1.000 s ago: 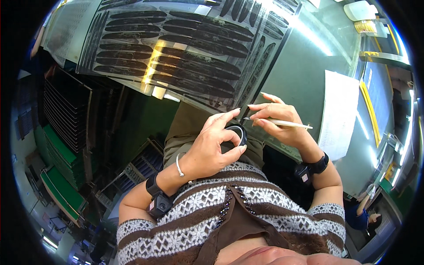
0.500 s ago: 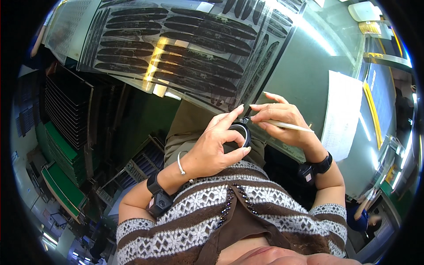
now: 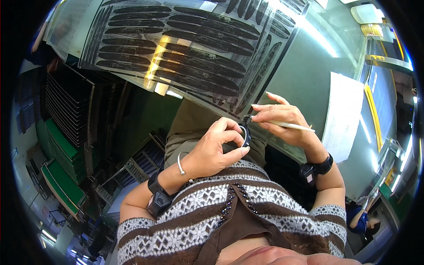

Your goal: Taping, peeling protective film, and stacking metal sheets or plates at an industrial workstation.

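Observation:
My left hand (image 3: 216,143) is closed around a small black ring (image 3: 247,136) with a pale inner side, which looks like a roll of black tape. Its thumb presses the near side and the bent fingers hold the far side. Close by on the right, my right hand (image 3: 282,119) grips a slim cream-coloured stick tool (image 3: 291,126), with the handle's end pointing right. A small dark tip shows between the two hands, just above the ring, too small to make out. Both hands are over my lap, by the table's near edge.
Ahead, a glass-topped table (image 3: 298,81) bears a clear film sheet (image 3: 161,48) with long dark shapes. A white paper sheet (image 3: 342,115) lies on its right. Racks of stacked dark trays (image 3: 68,108) stand at the left. At the lower right is another person (image 3: 360,219).
My left forefinger, stretched toward the tool's tip before, has bent back onto the ring. The ring has turned narrower to view. My right hand has barely moved.

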